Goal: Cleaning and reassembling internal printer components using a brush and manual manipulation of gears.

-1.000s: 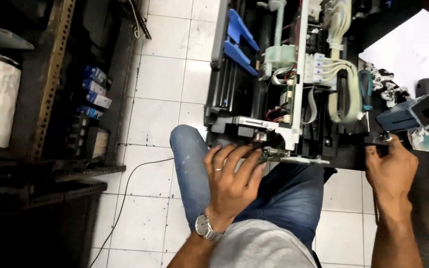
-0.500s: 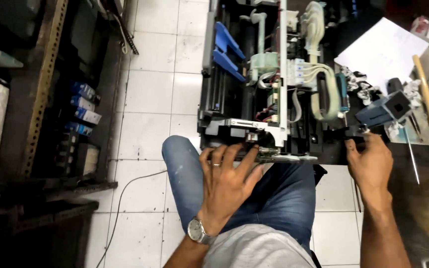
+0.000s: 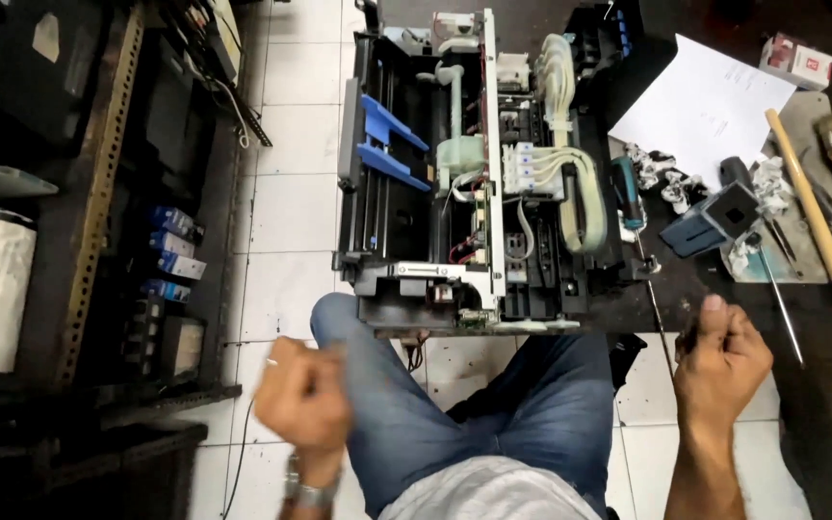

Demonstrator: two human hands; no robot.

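The opened printer [image 3: 464, 173], covers off, sits on the dark surface [image 3: 820, 318] beyond both hands, its near edge overhanging the knees; compared with half a second ago it fills more of the view and lies farther from the hands. The left hand [image 3: 302, 400], which then rested spread on the printer's near edge by the small circuit board [image 3: 474, 316], has pulled off it and now hangs blurred over the left thigh, fingers curled in; whether it holds anything cannot be told. The right hand [image 3: 721, 358], earlier at the surface's edge beside the printer's right corner, has drawn back a little toward the body and is balled into a loose fist with the thumb up, touching nothing that shows. A sheet of white paper [image 3: 705, 106] lies well beyond the right hand. A long wooden-handled brush [image 3: 816, 217] lies to the right of that hand. A teal-handled screwdriver [image 3: 630, 197] lies beside the printer, its shaft running down toward the right hand. A dark blue-grey block [image 3: 715, 220] lies beyond the right hand, between screwdriver and brush
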